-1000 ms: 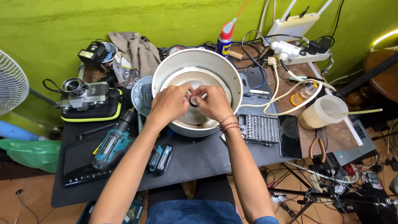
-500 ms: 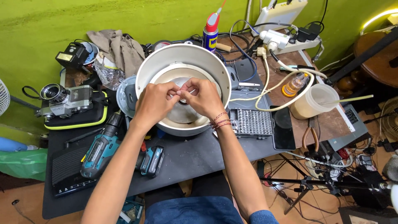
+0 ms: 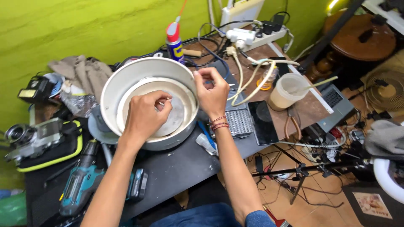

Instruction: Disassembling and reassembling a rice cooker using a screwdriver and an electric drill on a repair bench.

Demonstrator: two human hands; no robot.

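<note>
A round white metal housing (image 3: 149, 105) sits on the dark bench (image 3: 176, 168), its open side up. The left hand (image 3: 145, 115) hovers inside it, fingers pinched on a tiny part too small to tell. The right hand (image 3: 212, 92) grips the rim, fingers closed. A teal cordless drill (image 3: 80, 180) lies near the left forearm; a spray can (image 3: 174, 42) stands behind

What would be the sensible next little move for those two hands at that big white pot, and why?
Probably bring the right hand back down beside the left hand. The left pinches something small over the middle of the round plate inside the white pot, while the right is up at the pot's rim, fingers pinched, apart from the centre. What either pinches is too small to tell.
</note>
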